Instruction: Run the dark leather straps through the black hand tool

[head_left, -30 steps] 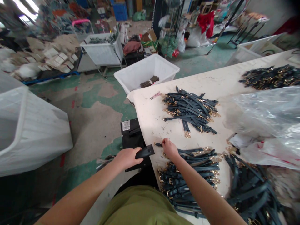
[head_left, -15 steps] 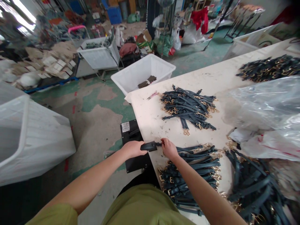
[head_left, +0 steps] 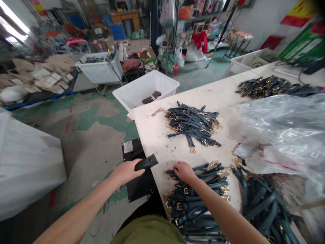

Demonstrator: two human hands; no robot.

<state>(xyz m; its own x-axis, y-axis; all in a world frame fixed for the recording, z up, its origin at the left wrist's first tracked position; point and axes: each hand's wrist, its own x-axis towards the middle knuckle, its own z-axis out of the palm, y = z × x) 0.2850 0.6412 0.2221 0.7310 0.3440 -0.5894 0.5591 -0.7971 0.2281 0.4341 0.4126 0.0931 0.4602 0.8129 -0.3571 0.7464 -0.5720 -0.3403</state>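
Note:
In the head view, my left hand [head_left: 128, 172] is wrapped round a black, oblong hand tool [head_left: 150, 162] whose exact kind I cannot make out. The tool's free end points right, over the table's left edge. My right hand [head_left: 185, 173] has its fingers curled together at the upper left of a row of dark straps [head_left: 198, 206] with gold buckles and clips. A strap end pokes out under its fingertips, partly hidden by the hand. Beyond it lies a second heap of dark straps [head_left: 193, 122] with gold clips.
More straps lie at the far right [head_left: 269, 86] and near right [head_left: 266, 203]. Clear plastic bags [head_left: 291, 125] cover part of the white table [head_left: 149, 130]. Pink-handled snips [head_left: 156, 112] lie near its corner. A black box [head_left: 138, 186] stands beside its edge, a white bin [head_left: 167, 81] behind.
The black tool has moved left and down, away from the strap end, with my left hand. My right hand has lowered onto the strap row. The view has shifted right and up.

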